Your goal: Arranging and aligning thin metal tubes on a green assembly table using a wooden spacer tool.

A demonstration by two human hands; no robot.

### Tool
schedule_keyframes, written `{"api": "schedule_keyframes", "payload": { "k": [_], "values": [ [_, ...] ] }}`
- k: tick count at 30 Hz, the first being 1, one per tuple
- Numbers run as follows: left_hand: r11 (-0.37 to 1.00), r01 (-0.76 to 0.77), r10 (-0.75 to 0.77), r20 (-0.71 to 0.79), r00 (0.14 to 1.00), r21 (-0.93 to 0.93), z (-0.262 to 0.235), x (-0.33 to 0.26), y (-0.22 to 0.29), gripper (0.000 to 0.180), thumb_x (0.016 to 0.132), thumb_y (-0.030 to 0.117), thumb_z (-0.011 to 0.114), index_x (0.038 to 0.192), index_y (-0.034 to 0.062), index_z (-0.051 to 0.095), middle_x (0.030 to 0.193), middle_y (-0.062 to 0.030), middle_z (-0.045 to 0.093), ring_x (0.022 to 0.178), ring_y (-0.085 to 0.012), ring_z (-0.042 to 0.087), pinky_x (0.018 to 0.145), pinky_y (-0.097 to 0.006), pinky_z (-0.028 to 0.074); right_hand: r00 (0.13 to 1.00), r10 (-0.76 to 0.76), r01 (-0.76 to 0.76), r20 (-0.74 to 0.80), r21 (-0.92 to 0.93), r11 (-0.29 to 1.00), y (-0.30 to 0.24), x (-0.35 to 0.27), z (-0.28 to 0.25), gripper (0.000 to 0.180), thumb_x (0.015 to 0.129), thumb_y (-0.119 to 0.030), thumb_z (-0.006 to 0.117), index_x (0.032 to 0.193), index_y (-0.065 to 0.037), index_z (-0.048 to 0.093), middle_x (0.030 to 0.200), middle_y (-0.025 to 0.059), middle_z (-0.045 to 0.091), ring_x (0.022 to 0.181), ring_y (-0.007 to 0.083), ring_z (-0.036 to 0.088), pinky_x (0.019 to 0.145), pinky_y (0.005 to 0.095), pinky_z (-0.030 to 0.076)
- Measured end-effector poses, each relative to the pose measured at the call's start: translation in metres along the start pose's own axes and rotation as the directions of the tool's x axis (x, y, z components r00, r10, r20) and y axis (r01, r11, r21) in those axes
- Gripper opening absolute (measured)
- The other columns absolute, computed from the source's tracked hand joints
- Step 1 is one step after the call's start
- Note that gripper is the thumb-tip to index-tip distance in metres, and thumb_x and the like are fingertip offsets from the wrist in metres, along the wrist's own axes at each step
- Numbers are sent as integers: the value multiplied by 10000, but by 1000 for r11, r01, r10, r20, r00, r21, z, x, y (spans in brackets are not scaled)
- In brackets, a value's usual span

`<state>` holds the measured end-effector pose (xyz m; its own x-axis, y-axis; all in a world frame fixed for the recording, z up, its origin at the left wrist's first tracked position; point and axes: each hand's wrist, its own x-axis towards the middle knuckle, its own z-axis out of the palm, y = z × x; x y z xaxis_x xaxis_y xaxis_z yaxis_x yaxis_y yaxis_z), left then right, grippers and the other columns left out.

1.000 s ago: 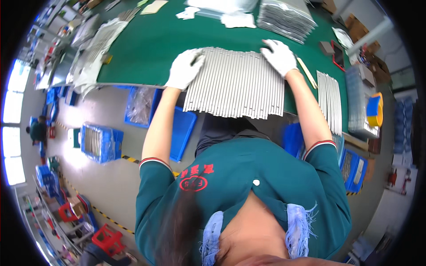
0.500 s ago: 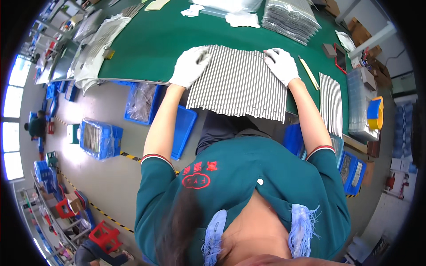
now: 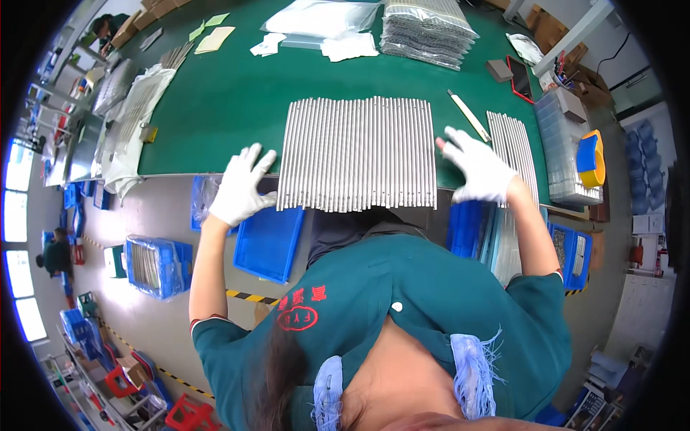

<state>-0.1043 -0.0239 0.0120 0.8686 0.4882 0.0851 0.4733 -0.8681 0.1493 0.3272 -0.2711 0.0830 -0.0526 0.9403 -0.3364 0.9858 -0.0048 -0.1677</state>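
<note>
A wide row of thin grey metal rods (image 3: 357, 154) lies side by side on the green table (image 3: 223, 115), with the near ends at the table's front edge. My left hand (image 3: 243, 185), in a white glove, is just off the row's left side with its fingers spread. To the right of the row, my gloved right hand (image 3: 480, 165) is likewise spread and holds nothing. A bare fingertip shows on that hand. Beside it lies a smaller group of rods (image 3: 512, 147), partly hidden by the hand and forearm.
A white-handled cutter (image 3: 468, 116) lies behind my right hand. Bagged rods (image 3: 425, 36) are stacked at the back. At right stand clear plastic boxes (image 3: 560, 144) with a yellow-and-blue tape roll (image 3: 591, 159). Blue bins (image 3: 267, 244) sit below the table edge.
Both hands have let go of the rod row and moved outward and nearer to me, fingers opening. The row now lies flat on the table, its ends more even. The view has shifted.
</note>
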Motion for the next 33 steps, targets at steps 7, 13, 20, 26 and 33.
{"api": "schedule_keyframes", "payload": {
  "k": [7,13,20,26,33],
  "values": [
    [949,-315,308,-136,941,-30,28,56,35,492,954,124,488,1429,203,586,1440,-128,584,1363,-425,500,1194,-555,351,907,-96,9,-410,-208,978,-32,32,72,785,756,-46,641,1513,-175,480,1535,317,408,1402,525,416,1225,560,277],
    [847,-525,484,-288,826,-86,37,99,98,423,849,198,677,1271,179,668,1217,-83,657,1300,-404,534,1160,-593,365,888,-68,23,-454,-103,994,-45,39,71,745,818,-82,640,1531,-210,465,1537,326,399,1398,550,410,1212,577,292],
    [706,-688,479,-604,637,-167,39,128,156,424,680,177,764,1102,184,734,860,-31,610,825,-259,621,822,-438,497,767,-192,241,-612,-2,970,-59,61,72,639,900,-184,579,1515,-52,472,1532,293,439,1431,495,404,1226,532,294],
    [633,-532,77,-638,766,-563,-28,141,156,568,632,110,894,1164,122,697,1148,-127,667,1041,-321,656,913,-384,535,781,14,588,-624,742,323,-78,78,-9,1294,621,-683,871,1595,-8,348,1534,157,518,1376,235,521,1179,347,372],
    [200,-229,-380,-291,878,-953,-31,220,105,439,842,115,863,1209,3,650,1130,-49,734,1013,-130,680,895,-296,560,751,152,599,-643,759,255,-46,197,-8,853,816,-682,772,1293,11,635,1181,69,713,1101,132,604,983,319,493]
  ]
}}
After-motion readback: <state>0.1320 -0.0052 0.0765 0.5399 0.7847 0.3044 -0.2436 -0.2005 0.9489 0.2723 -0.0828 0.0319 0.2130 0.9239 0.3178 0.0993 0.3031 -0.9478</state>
